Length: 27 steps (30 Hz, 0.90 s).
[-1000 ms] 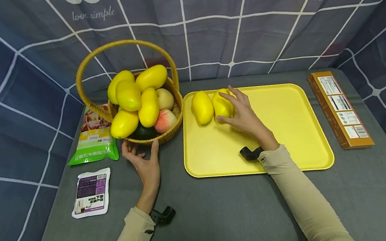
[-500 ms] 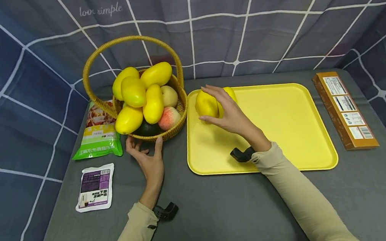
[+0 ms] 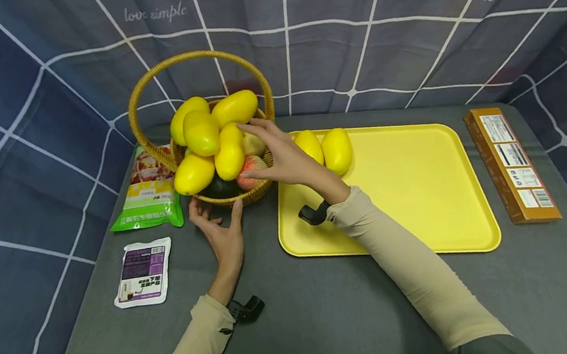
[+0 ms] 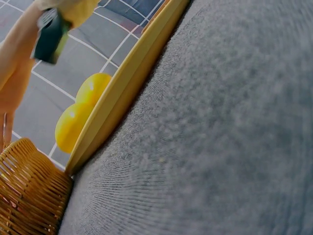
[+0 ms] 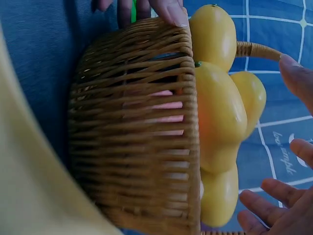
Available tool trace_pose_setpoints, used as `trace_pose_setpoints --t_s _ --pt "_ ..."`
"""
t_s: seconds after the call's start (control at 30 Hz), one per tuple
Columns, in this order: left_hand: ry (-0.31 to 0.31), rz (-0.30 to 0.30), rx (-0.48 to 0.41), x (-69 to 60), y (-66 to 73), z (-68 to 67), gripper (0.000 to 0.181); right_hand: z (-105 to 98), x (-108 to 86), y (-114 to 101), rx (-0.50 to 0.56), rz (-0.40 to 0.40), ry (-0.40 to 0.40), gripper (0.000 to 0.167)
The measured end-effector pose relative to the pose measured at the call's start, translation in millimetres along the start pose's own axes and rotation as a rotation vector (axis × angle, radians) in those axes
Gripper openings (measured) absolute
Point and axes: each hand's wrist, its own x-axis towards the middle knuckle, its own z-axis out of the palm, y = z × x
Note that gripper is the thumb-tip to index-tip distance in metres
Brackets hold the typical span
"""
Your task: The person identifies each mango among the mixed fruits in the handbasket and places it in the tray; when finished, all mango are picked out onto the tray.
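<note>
A wicker basket (image 3: 259, 193) with a tall handle stands left of the yellow tray (image 3: 393, 212), heaped with yellow mangoes (image 3: 201, 133), a peach (image 3: 249, 175), a pale round fruit and a dark green one. The left hand (image 3: 222, 241) touches the basket's near side, thumb on the rim in the right wrist view. Over the basket's right side hovers the right hand (image 3: 287, 157), fingers spread and holding nothing, beside the mangoes and the peach. Two mangoes (image 3: 337, 151) lie at the tray's back left, one partly hidden by the right hand.
A green and red food packet (image 3: 149, 203) lies left of the basket, partly behind it. Nearer the front is a white and purple pouch (image 3: 144, 272). A brown box (image 3: 512, 165) lies right of the tray, and a checked curtain (image 3: 323, 55) hangs behind.
The right hand has moved left from the mangoes on the tray to above the basket, holding nothing. The left hand stays at the basket. The whole view has shifted slightly.
</note>
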Motion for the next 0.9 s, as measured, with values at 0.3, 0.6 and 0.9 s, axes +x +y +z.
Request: trace_pose_setpoints --t_s 0.3,0.6,0.9 --pt "0.003 -0.005 -0.006 0.2 0.4 0.2 0.080 3 47.9 -7 0.001 0.004 -0.078 0.090" --pt "0.006 -0.027 0.004 -1.8 1.1 0.7 0.081 10 78.0 -8 -0.134 0.041 -0.215 0.096" --pt "0.010 -0.006 0.007 0.6 -1.5 0.5 0.081 15 90.9 -2 -0.143 0.046 -0.250 0.093"
